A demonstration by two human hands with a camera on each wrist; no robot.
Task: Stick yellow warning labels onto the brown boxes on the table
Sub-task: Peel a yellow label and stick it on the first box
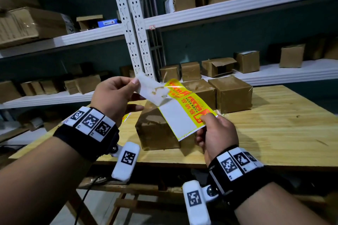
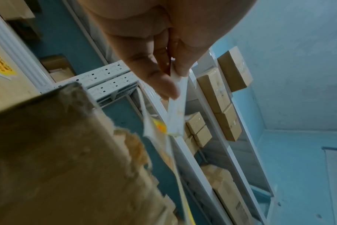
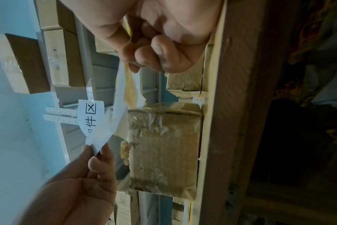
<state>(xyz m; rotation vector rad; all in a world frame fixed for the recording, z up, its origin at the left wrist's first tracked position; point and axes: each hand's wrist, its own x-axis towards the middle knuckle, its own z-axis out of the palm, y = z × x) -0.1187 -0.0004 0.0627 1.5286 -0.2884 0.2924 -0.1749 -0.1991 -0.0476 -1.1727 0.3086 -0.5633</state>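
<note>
Above a tape-wrapped brown box (image 1: 155, 131) my two hands hold a yellow label sheet (image 1: 190, 107) with red print and a bare white patch. My left hand (image 1: 136, 83) pinches the lifted end of a label (image 1: 151, 90). That end shows a white underside with brown specks and curls off the sheet's far end. My right hand (image 1: 204, 118) pinches the sheet's near corner. The left wrist view shows the thumb and fingers (image 2: 164, 85) on the white strip (image 2: 175, 115), with the box (image 2: 48, 152) below. Seen from the right wrist, the curled fingers (image 3: 144, 57) grip the sheet beside the box (image 3: 164, 144).
Two more brown boxes (image 1: 230, 93) stand side by side at the back of the wooden table (image 1: 274, 133). Another yellow label (image 1: 126, 117) lies on the table behind my left wrist. White metal shelves (image 1: 256, 75) with several cardboard boxes stand behind the table.
</note>
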